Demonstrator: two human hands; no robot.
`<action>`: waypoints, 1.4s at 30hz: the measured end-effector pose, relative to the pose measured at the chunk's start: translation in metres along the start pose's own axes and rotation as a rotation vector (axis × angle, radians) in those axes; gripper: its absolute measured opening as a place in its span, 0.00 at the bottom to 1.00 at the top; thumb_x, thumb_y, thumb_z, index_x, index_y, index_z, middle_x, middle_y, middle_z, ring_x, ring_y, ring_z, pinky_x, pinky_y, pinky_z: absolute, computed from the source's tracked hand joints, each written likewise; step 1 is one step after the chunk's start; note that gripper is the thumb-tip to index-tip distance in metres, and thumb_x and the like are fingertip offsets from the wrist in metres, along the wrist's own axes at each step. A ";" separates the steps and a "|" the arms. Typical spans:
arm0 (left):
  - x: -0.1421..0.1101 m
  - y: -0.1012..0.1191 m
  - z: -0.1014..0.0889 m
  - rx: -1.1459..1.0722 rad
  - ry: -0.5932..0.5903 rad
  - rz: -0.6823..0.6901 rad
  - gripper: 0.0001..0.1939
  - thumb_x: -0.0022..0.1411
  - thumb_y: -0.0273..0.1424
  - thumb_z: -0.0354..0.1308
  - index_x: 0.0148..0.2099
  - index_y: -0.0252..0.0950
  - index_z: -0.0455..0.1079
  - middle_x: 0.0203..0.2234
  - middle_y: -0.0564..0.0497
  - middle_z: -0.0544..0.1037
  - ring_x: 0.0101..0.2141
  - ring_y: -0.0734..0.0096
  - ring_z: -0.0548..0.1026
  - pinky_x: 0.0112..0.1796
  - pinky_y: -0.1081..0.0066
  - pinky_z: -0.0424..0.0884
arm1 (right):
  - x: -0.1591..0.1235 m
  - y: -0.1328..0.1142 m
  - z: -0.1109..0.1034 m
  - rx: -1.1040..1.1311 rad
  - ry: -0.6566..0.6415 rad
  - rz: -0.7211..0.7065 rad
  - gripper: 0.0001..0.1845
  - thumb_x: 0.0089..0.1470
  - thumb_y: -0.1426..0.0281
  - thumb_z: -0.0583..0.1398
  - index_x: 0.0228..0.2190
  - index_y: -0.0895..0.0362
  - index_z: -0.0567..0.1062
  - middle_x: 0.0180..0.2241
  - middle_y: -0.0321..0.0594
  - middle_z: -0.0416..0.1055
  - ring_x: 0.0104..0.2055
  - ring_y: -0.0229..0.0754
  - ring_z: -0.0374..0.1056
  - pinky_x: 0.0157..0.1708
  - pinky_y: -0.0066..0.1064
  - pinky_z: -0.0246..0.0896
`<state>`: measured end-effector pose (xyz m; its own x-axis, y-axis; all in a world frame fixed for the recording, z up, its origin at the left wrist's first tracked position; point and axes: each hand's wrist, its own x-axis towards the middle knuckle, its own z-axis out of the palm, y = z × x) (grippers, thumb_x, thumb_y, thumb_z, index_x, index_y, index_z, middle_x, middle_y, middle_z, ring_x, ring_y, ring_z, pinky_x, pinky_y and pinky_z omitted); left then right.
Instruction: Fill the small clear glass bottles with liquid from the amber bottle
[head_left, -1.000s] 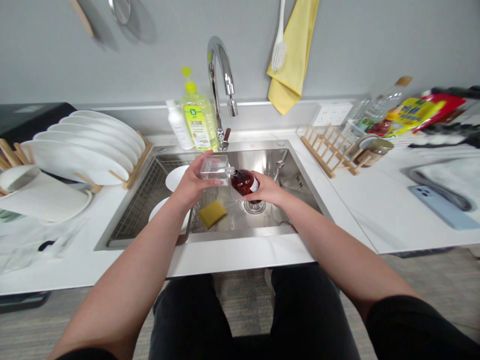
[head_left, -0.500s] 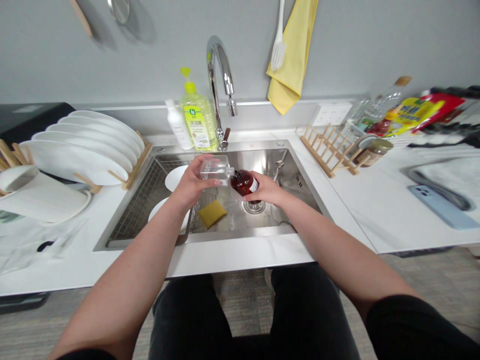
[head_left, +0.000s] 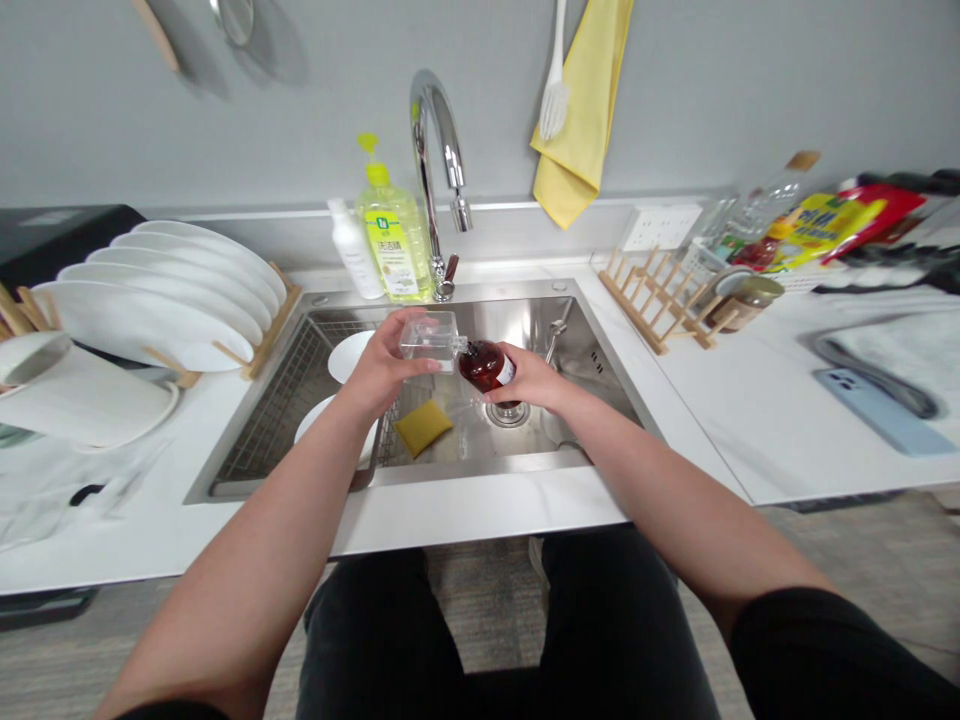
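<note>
My left hand [head_left: 384,368] is closed around a clear square bottle [head_left: 430,338], tipped on its side with its neck pointing right. In my right hand [head_left: 529,380] is a brown bottle [head_left: 482,366] with a white label, tilted toward the clear one. The two necks meet above the sink [head_left: 555,425]; whether liquid is passing between them I cannot tell. Below lies a yellow sponge [head_left: 423,429] on the sink floor, left of the drain [head_left: 507,413]. White plates [head_left: 351,355] rest in the wire rack on the sink's left side, partly hidden by my left arm.
Behind the sink stand a chrome faucet [head_left: 441,130], a yellow-green dish soap bottle [head_left: 396,245] and a white bottle [head_left: 354,250]. A rack of white plates [head_left: 150,325] and a white pitcher [head_left: 90,390] are at left. Right are a wooden rack [head_left: 660,305] and a blue phone [head_left: 881,410].
Both hands keep their hold, and the two bottles stay neck to neck above the sink. The whole view has shifted very slightly.
</note>
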<state>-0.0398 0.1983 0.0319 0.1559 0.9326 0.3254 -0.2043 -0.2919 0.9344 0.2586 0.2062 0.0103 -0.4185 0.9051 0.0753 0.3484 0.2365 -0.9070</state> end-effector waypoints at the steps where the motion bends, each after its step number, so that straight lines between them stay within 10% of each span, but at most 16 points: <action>1: 0.000 0.000 0.000 0.002 -0.002 0.005 0.45 0.43 0.28 0.89 0.63 0.45 0.78 0.58 0.47 0.84 0.53 0.55 0.85 0.53 0.58 0.85 | 0.000 0.000 0.000 -0.006 0.002 0.002 0.50 0.37 0.62 0.84 0.62 0.54 0.81 0.57 0.45 0.86 0.60 0.63 0.80 0.68 0.55 0.72; 42: 0.003 -0.005 -0.003 0.041 0.013 0.056 0.50 0.42 0.31 0.90 0.67 0.49 0.78 0.57 0.47 0.83 0.53 0.54 0.84 0.52 0.58 0.85 | -0.001 0.000 0.000 -0.017 0.010 0.010 0.51 0.37 0.63 0.84 0.63 0.51 0.81 0.55 0.42 0.86 0.58 0.61 0.81 0.66 0.52 0.73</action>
<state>-0.0414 0.2029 0.0275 0.1327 0.9172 0.3757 -0.1730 -0.3518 0.9200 0.2590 0.2055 0.0098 -0.4065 0.9109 0.0706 0.3667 0.2334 -0.9006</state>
